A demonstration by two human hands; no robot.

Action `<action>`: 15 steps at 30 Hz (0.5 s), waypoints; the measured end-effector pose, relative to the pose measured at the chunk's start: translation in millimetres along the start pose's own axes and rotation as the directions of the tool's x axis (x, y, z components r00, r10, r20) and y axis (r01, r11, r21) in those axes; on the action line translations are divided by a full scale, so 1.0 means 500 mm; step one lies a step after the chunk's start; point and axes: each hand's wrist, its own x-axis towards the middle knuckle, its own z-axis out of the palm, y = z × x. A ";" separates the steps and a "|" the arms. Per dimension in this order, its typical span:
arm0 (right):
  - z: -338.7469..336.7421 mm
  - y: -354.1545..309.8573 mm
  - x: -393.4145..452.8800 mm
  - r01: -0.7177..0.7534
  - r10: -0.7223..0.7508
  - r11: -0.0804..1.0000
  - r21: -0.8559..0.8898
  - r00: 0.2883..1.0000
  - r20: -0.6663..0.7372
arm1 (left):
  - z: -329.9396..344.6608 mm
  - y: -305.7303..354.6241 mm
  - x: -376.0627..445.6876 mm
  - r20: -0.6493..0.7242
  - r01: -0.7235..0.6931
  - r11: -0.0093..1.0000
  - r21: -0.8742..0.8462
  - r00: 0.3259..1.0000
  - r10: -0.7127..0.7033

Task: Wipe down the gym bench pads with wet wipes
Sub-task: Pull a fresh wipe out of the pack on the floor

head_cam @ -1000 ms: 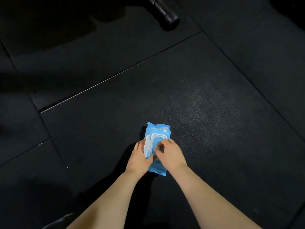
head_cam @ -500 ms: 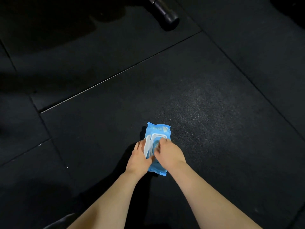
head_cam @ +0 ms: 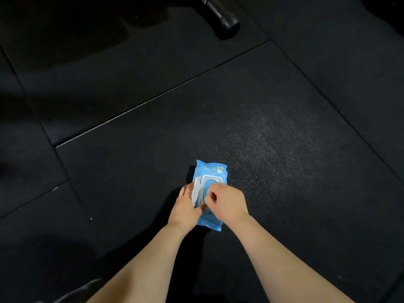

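Observation:
A blue pack of wet wipes [head_cam: 211, 171] lies flat on the black rubber floor, its white flip lid [head_cam: 195, 190] raised on the left side. My left hand [head_cam: 185, 206] rests against the pack's left edge and holds the lid back. My right hand [head_cam: 227, 201] sits over the pack's opening with fingers curled, pinching at the opening; what is between the fingertips is hidden. No bench pad is in view.
The floor is dark rubber tiles with seams [head_cam: 161, 92] running diagonally. A black cylindrical bar end or bench foot [head_cam: 223, 15] reaches in at the top. A dark piece of clothing shows at the bottom left edge.
My right hand's fingers have shifted slightly over the pack's opening and curled tighter. The left hand and the pack have stayed in place.

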 end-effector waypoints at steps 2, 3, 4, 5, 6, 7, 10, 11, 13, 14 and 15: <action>-0.012 0.004 0.003 -0.035 0.040 0.996 0.081 0.997 -0.066 | 0.002 -0.001 0.000 0.008 0.019 1.000 -0.020 1.000 -0.018; -0.016 0.009 0.002 -0.053 0.067 0.988 0.142 0.993 -0.096 | 0.002 -0.001 0.000 0.008 0.029 0.999 -0.015 1.000 -0.029; -0.018 0.014 -0.001 -0.074 0.104 0.972 0.224 0.987 -0.124 | 0.001 0.001 0.000 0.006 0.036 0.999 0.002 0.999 -0.036; -0.020 0.021 -0.005 -0.105 0.164 0.936 0.336 0.974 -0.153 | 0.002 0.003 -0.001 0.005 0.039 0.999 0.021 0.999 -0.039; -0.025 0.028 -0.006 -0.140 0.252 0.869 0.474 0.951 -0.180 | 0.002 0.004 -0.001 0.002 0.037 0.999 0.033 0.999 -0.037; -0.036 0.036 -0.003 -0.158 0.352 0.768 0.620 0.914 -0.202 | 0.002 0.005 -0.001 -0.002 0.029 0.999 0.041 1.000 -0.029; -0.091 0.060 0.029 -0.049 0.523 0.409 0.911 0.831 -0.190 | 0.000 0.005 -0.005 -0.010 -0.012 0.998 0.068 1.000 0.013; -0.109 0.066 0.038 -0.015 0.517 0.344 0.939 0.838 -0.176 | -0.001 0.003 -0.006 -0.010 -0.023 0.996 0.081 1.000 0.024; -0.124 0.074 0.042 0.002 0.482 0.257 0.966 0.866 -0.130 | -0.001 0.002 -0.011 -0.011 -0.030 0.993 0.111 0.999 0.031; -0.124 0.074 0.037 -0.009 0.463 0.233 0.972 0.880 -0.103 | 0.000 0.003 -0.012 -0.016 -0.033 0.992 0.125 0.999 0.035; -0.122 0.073 0.032 -0.030 0.449 0.213 0.977 0.891 -0.070 | 0.000 0.007 -0.012 -0.025 -0.037 0.990 0.137 0.999 0.040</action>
